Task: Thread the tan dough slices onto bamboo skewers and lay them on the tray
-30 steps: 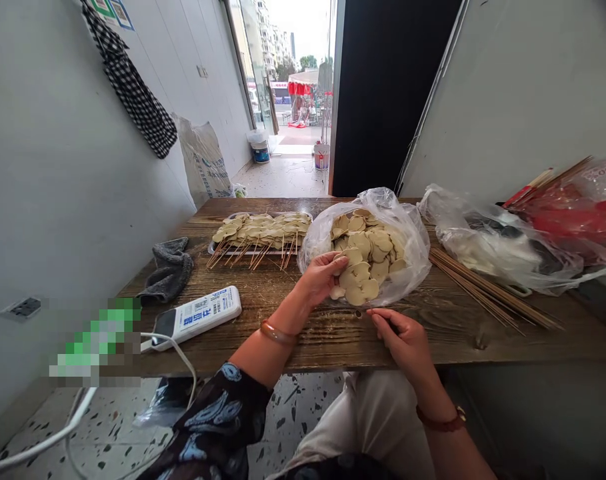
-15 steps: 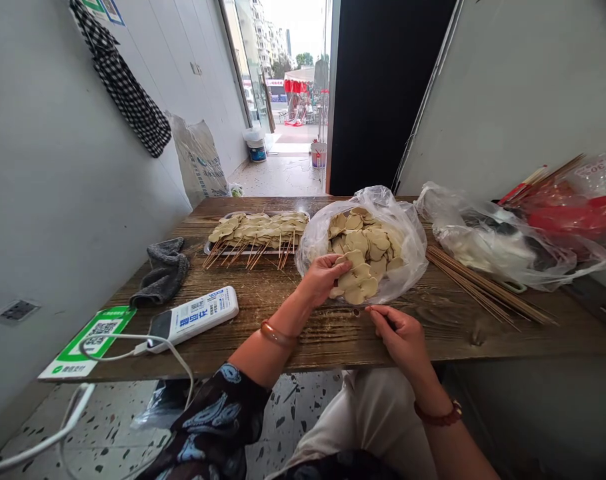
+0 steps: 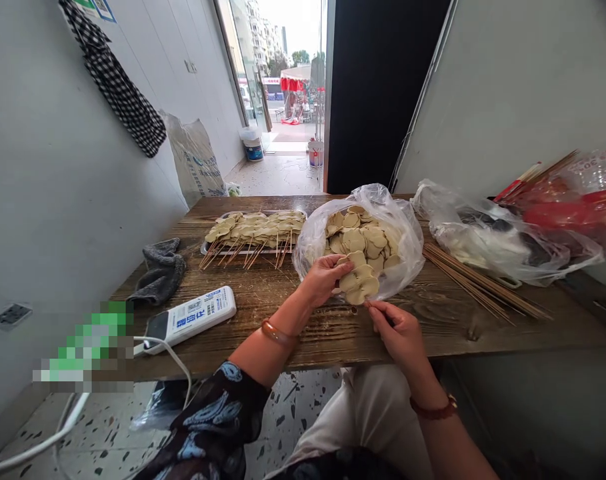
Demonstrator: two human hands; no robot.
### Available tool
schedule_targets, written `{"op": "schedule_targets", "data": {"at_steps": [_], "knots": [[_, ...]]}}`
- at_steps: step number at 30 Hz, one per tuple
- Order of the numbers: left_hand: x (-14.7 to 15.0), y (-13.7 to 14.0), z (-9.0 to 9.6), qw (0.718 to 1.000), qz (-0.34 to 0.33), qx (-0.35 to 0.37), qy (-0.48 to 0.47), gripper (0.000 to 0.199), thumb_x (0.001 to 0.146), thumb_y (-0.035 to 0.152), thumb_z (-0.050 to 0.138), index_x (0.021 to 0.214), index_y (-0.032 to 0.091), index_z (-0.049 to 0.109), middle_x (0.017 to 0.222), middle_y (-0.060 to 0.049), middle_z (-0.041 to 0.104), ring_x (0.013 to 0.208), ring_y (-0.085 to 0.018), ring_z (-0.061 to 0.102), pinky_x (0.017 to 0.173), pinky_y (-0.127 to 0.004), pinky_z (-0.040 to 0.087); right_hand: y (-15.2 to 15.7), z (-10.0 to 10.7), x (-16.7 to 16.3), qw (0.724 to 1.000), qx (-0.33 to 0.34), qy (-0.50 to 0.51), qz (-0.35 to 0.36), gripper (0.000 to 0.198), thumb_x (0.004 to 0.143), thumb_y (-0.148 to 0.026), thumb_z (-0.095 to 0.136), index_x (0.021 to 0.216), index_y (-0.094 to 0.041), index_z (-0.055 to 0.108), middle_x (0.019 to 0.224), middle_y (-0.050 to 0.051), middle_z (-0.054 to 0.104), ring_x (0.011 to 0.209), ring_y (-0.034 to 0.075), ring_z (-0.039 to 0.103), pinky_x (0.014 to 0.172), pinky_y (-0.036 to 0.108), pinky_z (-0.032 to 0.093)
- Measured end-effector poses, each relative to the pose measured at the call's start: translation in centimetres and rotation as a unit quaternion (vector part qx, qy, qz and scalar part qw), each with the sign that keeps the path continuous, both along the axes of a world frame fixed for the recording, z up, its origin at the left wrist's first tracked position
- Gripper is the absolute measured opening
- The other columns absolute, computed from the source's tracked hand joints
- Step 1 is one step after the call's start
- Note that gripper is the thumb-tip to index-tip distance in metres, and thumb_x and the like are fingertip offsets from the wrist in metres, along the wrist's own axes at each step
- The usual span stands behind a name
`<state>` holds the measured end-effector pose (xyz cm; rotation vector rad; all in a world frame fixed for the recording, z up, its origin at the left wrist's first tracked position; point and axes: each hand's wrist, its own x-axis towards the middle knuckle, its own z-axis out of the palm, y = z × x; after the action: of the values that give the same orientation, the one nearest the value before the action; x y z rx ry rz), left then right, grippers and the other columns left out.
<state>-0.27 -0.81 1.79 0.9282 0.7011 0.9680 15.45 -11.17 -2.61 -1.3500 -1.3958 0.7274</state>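
Two bare hands work over a wooden table (image 3: 327, 340). Our left hand (image 3: 327, 277) grasps a short row of overlapping pale slices (image 3: 360, 287), thumb uppermost. Our right hand (image 3: 397, 330) has thumb and forefinger pinched together at the near end of this row; what, if anything, lies between them is too small for us to tell. Behind the wrists we note a brown bangle (image 3: 277, 332) on the left and a dark red bracelet (image 3: 435, 408) on the right. Just beyond the left fingers, an open plastic bag (image 3: 410, 263) holds loose slices (image 3: 355, 240) of the same kind. Farther out, ahead and to the left of those fingers, a metal tray (image 3: 203, 249) bears skewered slices (image 3: 253, 230), stick ends pointing towards us. Well left of the left fingers we find a white device (image 3: 197, 313) and, beyond it, a grey cloth (image 3: 157, 273). Ahead and to the right of the right fingers lies a bundle of thin sticks (image 3: 483, 283), with a crumpled bag (image 3: 503, 250) behind it and red packaging (image 3: 573, 210) outermost.
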Motion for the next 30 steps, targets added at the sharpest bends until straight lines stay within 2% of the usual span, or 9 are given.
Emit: {"op": "schedule_targets", "data": {"at_steps": [4,10,12,17,20,22,24,27,30], "knots": [[-0.1,0.0,0.0,1.000,-0.012,-0.003,-0.011,0.041,0.057,0.042,0.084,0.081,0.013,0.067,0.069,0.000,0.063,0.055,-0.007,0.054,0.053,-0.019,0.044,-0.1,-0.3,0.2,0.999,-0.020,0.031,-0.007,0.031,0.085,-0.041,0.058,0.094,-0.016,0.075,0.054,-0.002,0.056,0.048,0.011,0.049,0.045,0.022,0.036],[-0.2,-0.2,-0.1,0.995,-0.097,-0.018,0.001,0.047,0.064,0.045,0.079,0.096,0.014,0.063,0.079,-0.004,0.067,0.065,-0.013,0.064,0.063,-0.026,0.053,-0.2,-0.8,0.4,0.993,-0.036,0.101,-0.039,0.033,0.084,-0.042,0.060,0.100,-0.016,0.074,0.056,-0.003,0.053,0.050,0.009,0.045,0.046,0.021,0.034],[-0.3,-0.2,0.1,0.995,-0.098,-0.015,-0.003,0.049,0.065,0.045,0.079,0.099,0.014,0.062,0.080,-0.005,0.068,0.066,-0.014,0.066,0.065,-0.028,0.053,-0.3,-0.8,0.2,0.989,-0.031,0.134,-0.060,0.033,0.084,-0.042,0.061,0.101,-0.016,0.073,0.057,-0.004,0.051,0.049,0.008,0.043,0.045,0.020,0.034],[-1.5,0.9,0.6,0.998,0.040,0.038,0.006,0.047,0.070,0.046,0.074,0.102,0.014,0.060,0.085,-0.008,0.070,0.071,-0.015,0.067,0.070,-0.029,0.053,-0.2,-0.9,-0.1,0.962,0.031,0.218,-0.161,0.035,0.084,-0.043,0.062,0.099,-0.014,0.071,0.062,-0.002,0.054,0.050,0.008,0.043,0.044,0.020,0.035],[-2.2,1.8,0.3,0.979,0.145,0.115,0.084,0.036,0.077,0.043,0.067,0.097,0.014,0.062,0.082,-0.006,0.069,0.069,-0.013,0.064,0.068,-0.027,0.051,-0.2,-1.0,-0.1,0.955,0.042,0.227,-0.186,0.036,0.082,-0.044,0.063,0.099,-0.013,0.071,0.064,0.000,0.056,0.051,0.008,0.044,0.045,0.021,0.036],[-2.2,2.3,-0.1,0.943,0.189,0.190,0.197,0.026,0.080,0.036,0.062,0.094,0.014,0.064,0.081,-0.005,0.068,0.070,-0.013,0.062,0.069,-0.027,0.049,-0.3,-0.9,-0.1,0.956,0.039,0.225,-0.186,0.038,0.082,-0.046,0.063,0.099,-0.013,0.071,0.064,0.000,0.056,0.051,0.009,0.044,0.045,0.021,0.036],[-2.1,2.5,-0.5,0.880,0.199,0.272,0.336,0.016,0.080,0.027,0.060,0.088,0.015,0.067,0.081,-0.005,0.068,0.072,-0.014,0.061,0.072,-0.028,0.048,-0.4,-0.7,-0.1,0.957,0.032,0.224,-0.183,0.039,0.082,-0.047,0.062,0.099,-0.013,0.071,0.063,0.000,0.056,0.050,0.009,0.044,0.046,0.022,0.037],[-2.0,2.3,-0.8,0.774,0.148,0.372,0.490,0.011,0.077,0.022,0.062,0.083,0.018,0.069,0.087,-0.005,0.068,0.083,-0.017,0.060,0.079,-0.031,0.047,-0.5,-0.5,-0.2,0.957,0.028,0.226,-0.179,0.038,0.082,-0.046,0.063,0.098,-0.013,0.072,0.060,-0.002,0.054,0.049,0.008,0.043,0.045,0.022,0.035],[-2.3,2.1,-0.7,0.707,0.080,0.421,0.563,0.014,0.072,0.023,0.067,0.085,0.019,0.070,0.095,-0.007,0.068,0.095,-0.022,0.059,0.087,-0.034,0.045,-0.5,-0.5,-0.2,0.958,0.025,0.225,-0.174,0.036,0.082,-0.046,0.063,0.097,-0.014,0.072,0.058,-0.003,0.053,0.048,0.008,0.042,0.045,0.022,0.034]]}}
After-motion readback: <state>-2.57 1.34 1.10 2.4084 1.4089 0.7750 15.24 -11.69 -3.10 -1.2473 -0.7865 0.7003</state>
